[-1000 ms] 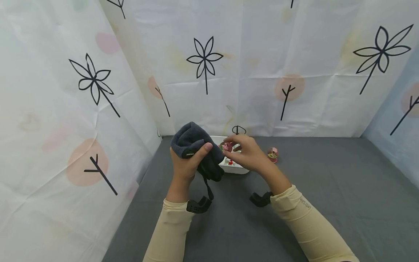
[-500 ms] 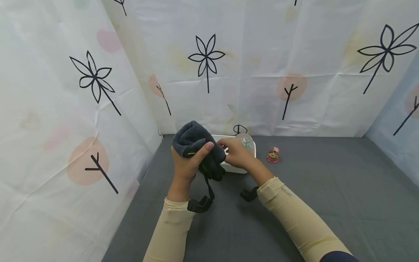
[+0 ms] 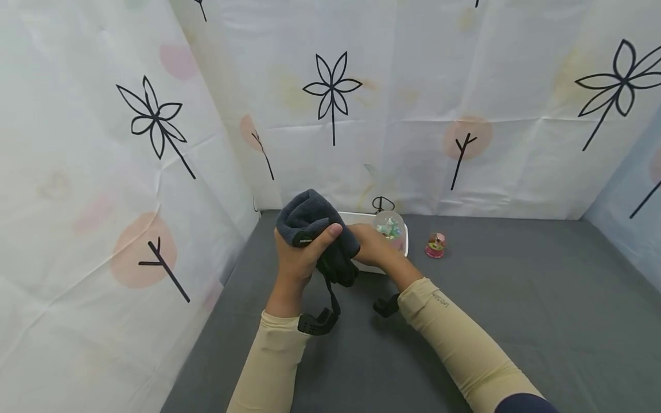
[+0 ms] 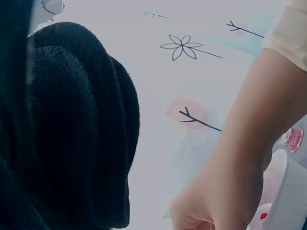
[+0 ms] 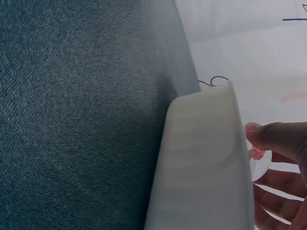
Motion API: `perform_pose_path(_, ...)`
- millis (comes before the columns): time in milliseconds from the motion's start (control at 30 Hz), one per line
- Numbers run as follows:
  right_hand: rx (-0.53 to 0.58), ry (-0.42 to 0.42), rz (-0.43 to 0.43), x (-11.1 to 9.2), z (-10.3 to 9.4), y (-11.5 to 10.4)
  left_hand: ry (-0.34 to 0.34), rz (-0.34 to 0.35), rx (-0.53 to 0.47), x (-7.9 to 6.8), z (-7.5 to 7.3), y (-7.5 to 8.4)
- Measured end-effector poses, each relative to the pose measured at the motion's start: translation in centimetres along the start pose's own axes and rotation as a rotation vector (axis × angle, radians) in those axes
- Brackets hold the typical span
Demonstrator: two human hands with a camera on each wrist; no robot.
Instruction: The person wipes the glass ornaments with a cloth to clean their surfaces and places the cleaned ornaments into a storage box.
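Observation:
My left hand [image 3: 299, 261] holds up a folded, plush blue-grey fabric item [image 3: 312, 215] with a black underside and a small dark label. The same dark cloth fills the left part of the left wrist view. Just behind it, my right hand [image 3: 372, 246] reaches into the white bin [image 3: 405, 238], its fingers hidden by the cloth in the head view. In the right wrist view, thumb and fingers grip a small clear snow globe [image 5: 259, 160] with a pink figure inside. A larger clear globe [image 3: 389, 225] with shiny bits stands in the bin beside that hand.
A small pink-based figurine [image 3: 435, 245] stands on the grey tablecloth [image 3: 516, 298] right of the bin. White printed fabric walls [image 3: 413, 103] rise behind and at the left. Dark mounts are strapped to both wrists.
My right hand has moved left and down into the bin, behind the fabric item, uncovering the larger globe. The left hand keeps its hold with little movement; the head view has shifted slightly.

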State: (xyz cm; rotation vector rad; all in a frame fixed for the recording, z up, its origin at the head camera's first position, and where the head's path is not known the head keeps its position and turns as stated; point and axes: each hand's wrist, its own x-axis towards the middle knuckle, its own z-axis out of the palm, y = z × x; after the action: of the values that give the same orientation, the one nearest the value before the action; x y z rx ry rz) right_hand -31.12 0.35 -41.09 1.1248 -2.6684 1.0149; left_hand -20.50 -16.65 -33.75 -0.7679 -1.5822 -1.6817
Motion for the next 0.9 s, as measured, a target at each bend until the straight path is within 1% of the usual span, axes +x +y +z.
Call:
perform_pose_path(167,-0.019,-0.02,0.067,0.2,0.4,0.3,-0.015,-0.003,0.009,-0.1,0.0,-0.1)
perform_pose_path(333,-0.043,-0.062,0.139,0.2,0.4,0.4,-0.047,0.003,0.004,0.0,0.1,-0.3)
perform_pose_path(400,-0.046,-0.069,0.147,0.3,0.5,0.5,-0.055,-0.003,0.005,0.0,0.2,-0.3)
perform_pose_path(600,-0.058,-0.087,0.153,0.8,0.6,0.8,-0.047,-0.018,0.015,-0.1,0.2,-0.3)
perform_pose_path(833,-0.072,-0.118,0.194,1.2,0.3,0.5,-0.049,-0.013,0.032,0.0,0.2,-0.4)
perform_pose_path(900,-0.074,-0.122,0.195,1.2,0.2,0.5,-0.049,-0.01,0.034,0.0,0.3,-0.4)
